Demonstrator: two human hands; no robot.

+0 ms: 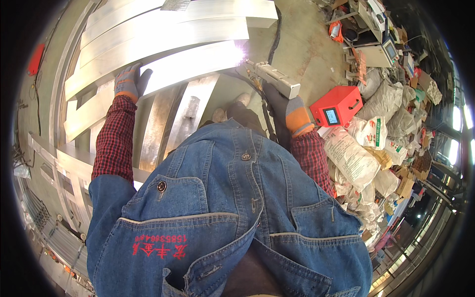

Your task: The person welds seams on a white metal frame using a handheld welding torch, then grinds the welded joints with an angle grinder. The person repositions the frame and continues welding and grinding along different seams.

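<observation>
My left hand (129, 81), in a grey and orange work glove, grips the left end of a flat silvery metal bar (193, 67). Its thumb is spread along the bar, and the fingertips are partly lost against it. In my right hand (286, 110), gloved alike, is a handheld welding torch (273, 79) with a boxy pale body. The torch's nozzle points at the bar's right end, where a bright violet-white spark glows. Glare washes out part of the bar's surface.
More metal bars (163, 24) lie beyond, over crosswise bars (157, 123). To the right stands a red box with a small screen (336, 106), beside heaped white sacks (351, 156) and clutter. A dark cable (275, 39) runs along the floor.
</observation>
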